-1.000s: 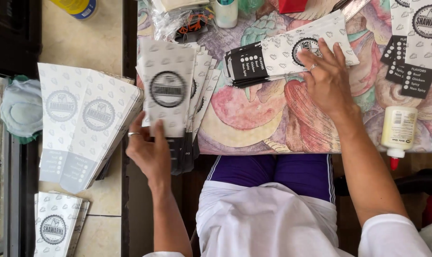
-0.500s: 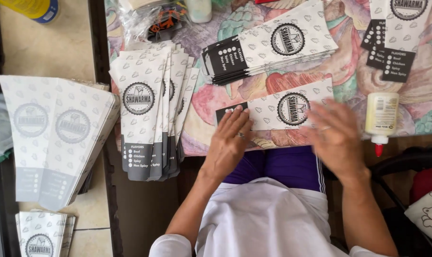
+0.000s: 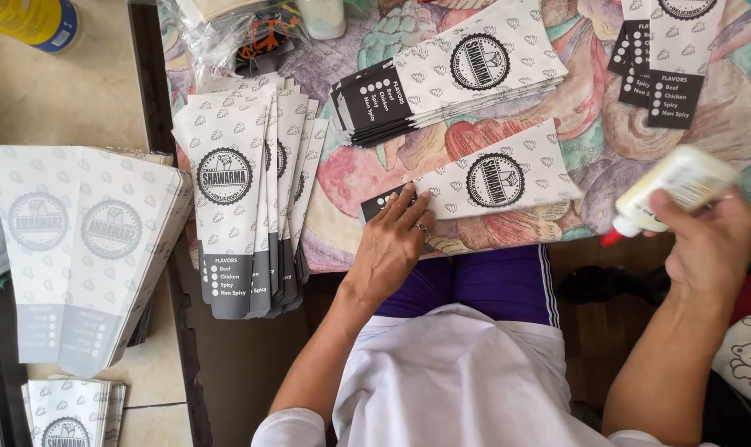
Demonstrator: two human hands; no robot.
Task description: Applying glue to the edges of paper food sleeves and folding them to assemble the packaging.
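My left hand (image 3: 394, 240) lies flat on the dark end of a single white printed paper sleeve (image 3: 491, 178) near the table's front edge. Off the table's right front corner, my right hand (image 3: 710, 240) grips a white glue bottle (image 3: 673, 186), its red tip pointing left and down. A stack of flat paper sleeves (image 3: 450, 79) lies just beyond the single one. A fanned pile of finished sleeves (image 3: 247, 199) hangs over the table's left front edge.
The table has a colourful patterned cloth (image 3: 590, 108). More sleeves (image 3: 661, 58) lie at the far right. Folded sleeves (image 3: 81, 248) rest on a side surface at left, with a yellow container (image 3: 36, 21) and a plastic bag (image 3: 235, 37) further back.
My right hand left the single sleeve, moved right and picked up the glue bottle from the table. My left hand stayed on the sleeve's dark end.
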